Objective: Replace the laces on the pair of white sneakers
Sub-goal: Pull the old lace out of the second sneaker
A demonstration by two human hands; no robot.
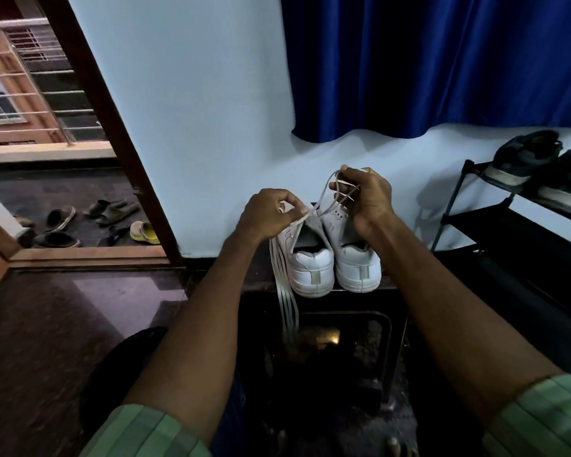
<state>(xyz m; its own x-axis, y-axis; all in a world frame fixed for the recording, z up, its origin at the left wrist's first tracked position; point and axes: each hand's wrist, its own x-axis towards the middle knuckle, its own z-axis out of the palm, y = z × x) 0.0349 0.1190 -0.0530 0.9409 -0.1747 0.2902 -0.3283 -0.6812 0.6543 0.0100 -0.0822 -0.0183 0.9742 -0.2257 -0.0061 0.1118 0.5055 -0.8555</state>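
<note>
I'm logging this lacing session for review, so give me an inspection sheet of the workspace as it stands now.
Surface: small dark table, sneakers standing at its near edge.
Job's things: white sneakers side by side, heels toward the camera; laces dangle over the table edge.
Clutter: nothing seen on the table.
Hands: left hand pinches a lace; right hand grips lace strands.
Cables: nothing seen.
Surroundings: blue curtain, shoe rack with dark shoes, sandals beyond the doorway.

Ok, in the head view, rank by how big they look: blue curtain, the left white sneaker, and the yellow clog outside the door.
1. blue curtain
2. left white sneaker
3. yellow clog, though it sits farther away, so its true size is unsure.
</note>
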